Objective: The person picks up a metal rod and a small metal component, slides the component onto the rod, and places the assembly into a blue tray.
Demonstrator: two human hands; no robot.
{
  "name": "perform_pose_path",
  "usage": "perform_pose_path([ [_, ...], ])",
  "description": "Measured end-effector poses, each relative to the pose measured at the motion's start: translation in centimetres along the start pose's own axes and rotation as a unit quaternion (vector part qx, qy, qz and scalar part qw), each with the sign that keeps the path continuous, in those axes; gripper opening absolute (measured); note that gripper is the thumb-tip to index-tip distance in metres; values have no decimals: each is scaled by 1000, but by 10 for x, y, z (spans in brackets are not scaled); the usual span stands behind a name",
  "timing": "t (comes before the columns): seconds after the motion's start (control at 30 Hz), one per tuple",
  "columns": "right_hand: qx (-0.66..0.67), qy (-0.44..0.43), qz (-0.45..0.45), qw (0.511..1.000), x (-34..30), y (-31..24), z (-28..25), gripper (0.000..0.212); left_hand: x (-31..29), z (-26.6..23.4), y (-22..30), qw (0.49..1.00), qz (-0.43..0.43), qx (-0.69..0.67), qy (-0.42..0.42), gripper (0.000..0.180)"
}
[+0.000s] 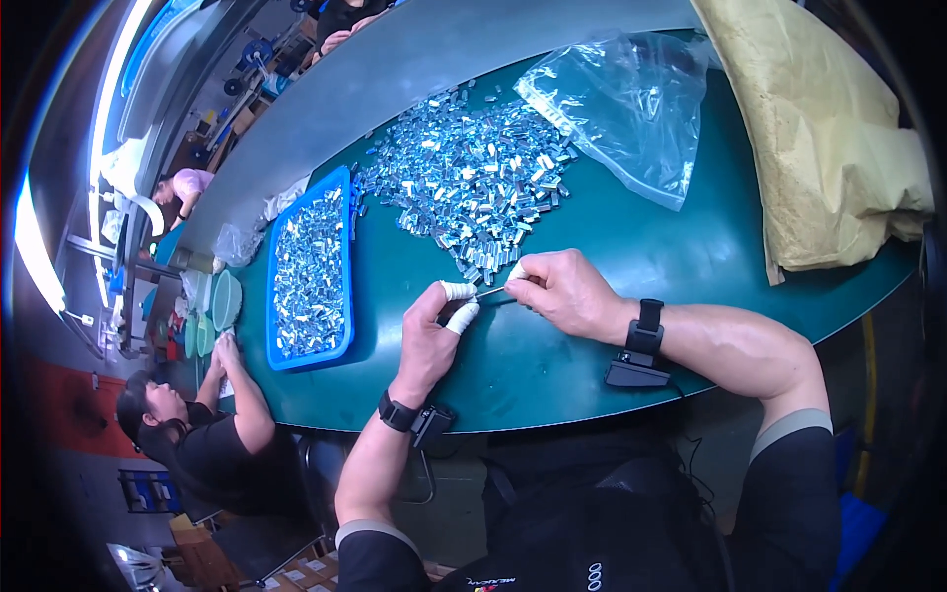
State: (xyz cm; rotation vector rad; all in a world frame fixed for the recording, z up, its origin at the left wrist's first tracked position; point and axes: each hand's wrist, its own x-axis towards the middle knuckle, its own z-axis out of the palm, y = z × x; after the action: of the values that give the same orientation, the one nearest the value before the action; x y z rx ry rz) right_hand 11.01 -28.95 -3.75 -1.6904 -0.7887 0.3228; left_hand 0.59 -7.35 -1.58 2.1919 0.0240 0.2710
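My left hand (431,333) is closed in a pinch, with white wrappings on its thumb and forefinger; what sits between those fingertips is too small to make out. From the right, my right hand (569,294) grips a thin metal rod (491,292), whose far end meets the left fingertips. A white covering shows on a right fingertip too. Just beyond both hands lies the narrow tip of a large heap of small shiny metal pieces (473,173), spread over the green tabletop (641,326).
Left of the heap stands a blue tray (347,296) filled with similar metal pieces. A clear plastic bag (631,118) lies at the back right, near a large brown paper sack (819,148). At the far left a co-worker (217,424) sits by green baskets (227,299).
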Motion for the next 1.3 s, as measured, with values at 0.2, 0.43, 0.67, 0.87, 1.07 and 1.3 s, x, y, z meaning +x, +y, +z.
perform_pose_path([
  [0.2, 18, 7, -1, 1000, -1, -6, -1, 19, -2, 3, -5, 998, -27, -54, -20, 18],
  [0.43, 16, -23, 46, 999, 4, -17, -5, 22, 6, 1, -11, 989, -68, -125, -46, 20],
  [0.67, -53, -62, 76, 994, 6, -14, -11, 24, 12, -2, -10, 987, -66, -128, -72, 21],
  [0.87, -140, -127, 4, 982, 10, -16, -7, 18, 14, -3, -9, 984, -18, -144, -101, 20],
  [1.07, -68, -79, 51, 993, 16, -28, -6, 13, 12, -5, -12, 984, -38, -158, -76, 19],
  [1.3, -81, -58, -34, 994, 15, -15, -5, 12, 13, -3, -10, 986, -29, -146, -76, 18],
])
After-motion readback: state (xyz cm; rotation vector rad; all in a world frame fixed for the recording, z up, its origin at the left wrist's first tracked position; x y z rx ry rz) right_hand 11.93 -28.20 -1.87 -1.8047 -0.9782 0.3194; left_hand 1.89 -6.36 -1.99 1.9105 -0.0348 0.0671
